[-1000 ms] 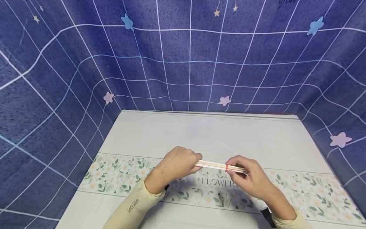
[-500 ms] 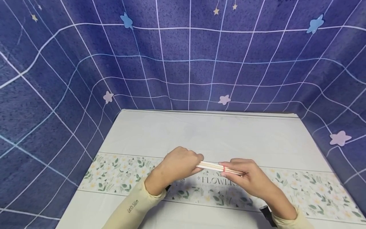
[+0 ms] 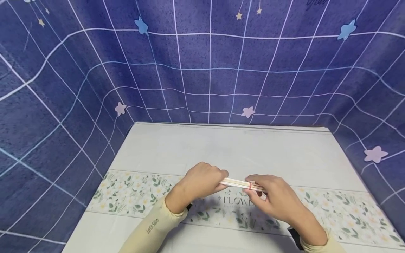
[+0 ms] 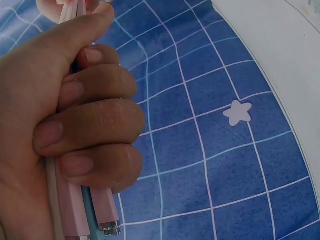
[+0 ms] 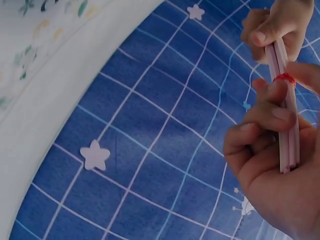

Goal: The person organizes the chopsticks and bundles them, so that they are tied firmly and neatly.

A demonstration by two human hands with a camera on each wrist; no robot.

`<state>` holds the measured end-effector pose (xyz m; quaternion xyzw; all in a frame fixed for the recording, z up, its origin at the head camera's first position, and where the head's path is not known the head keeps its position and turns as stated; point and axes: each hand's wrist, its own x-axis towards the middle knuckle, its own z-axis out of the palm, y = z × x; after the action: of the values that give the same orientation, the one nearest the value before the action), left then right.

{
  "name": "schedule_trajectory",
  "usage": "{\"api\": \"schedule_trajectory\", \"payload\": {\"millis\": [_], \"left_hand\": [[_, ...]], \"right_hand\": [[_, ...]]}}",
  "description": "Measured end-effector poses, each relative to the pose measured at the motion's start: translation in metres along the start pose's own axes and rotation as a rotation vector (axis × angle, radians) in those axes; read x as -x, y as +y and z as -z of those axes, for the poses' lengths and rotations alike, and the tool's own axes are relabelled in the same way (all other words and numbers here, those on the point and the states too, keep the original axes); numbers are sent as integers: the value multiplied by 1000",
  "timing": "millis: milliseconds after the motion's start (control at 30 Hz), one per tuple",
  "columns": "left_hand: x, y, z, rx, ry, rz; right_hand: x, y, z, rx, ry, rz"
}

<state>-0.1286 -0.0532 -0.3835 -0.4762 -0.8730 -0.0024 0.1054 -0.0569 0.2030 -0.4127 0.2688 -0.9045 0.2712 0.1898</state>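
Observation:
A bundle of slim chopsticks point(image 3: 235, 182) is held level between both hands, above the table. My left hand point(image 3: 204, 180) grips one end in a fist. In the left wrist view pink and blue handle ends point(image 4: 71, 210), one with a silvery cap, stick out below the little finger. A red rubber band point(image 3: 250, 185) circles the bundle near the other end. There my right hand point(image 3: 276, 196) pinches the sticks at the band with thumb and fingertips. The right wrist view shows the pale stick ends point(image 5: 289, 150) against the palm, with the red band between finger and thumb.
Under the hands runs a floral strip point(image 3: 126, 189) with printed lettering, across a white tabletop point(image 3: 227, 147). A blue grid-patterned curtain point(image 3: 190, 52) with stars surrounds the table at the back and sides.
The red band first moved left along the sticks with my right fingers, whose grip then loosened a little. My left hand has shifted slightly right, still gripping its end.

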Motion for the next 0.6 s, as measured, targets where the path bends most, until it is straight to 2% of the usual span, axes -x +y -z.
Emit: {"api": "schedule_trajectory", "payload": {"millis": [100,300,367,467,533,600], "left_hand": [[0,0,0,32,-22,14],[-3,-1,-2,25,-49,17],[-2,-1,-1,12,-55,20],[1,-1,2,6,-62,21],[3,0,3,10,-60,21],[4,1,5,10,-51,21]], "right_hand": [[1,1,2,-17,-58,-30],[-2,1,3,67,-150,19],[-4,-1,4,78,-193,1],[-4,-4,7,23,-271,-47],[-3,-5,9,-12,-281,-59],[-3,-5,9,-13,-257,-39]]}}
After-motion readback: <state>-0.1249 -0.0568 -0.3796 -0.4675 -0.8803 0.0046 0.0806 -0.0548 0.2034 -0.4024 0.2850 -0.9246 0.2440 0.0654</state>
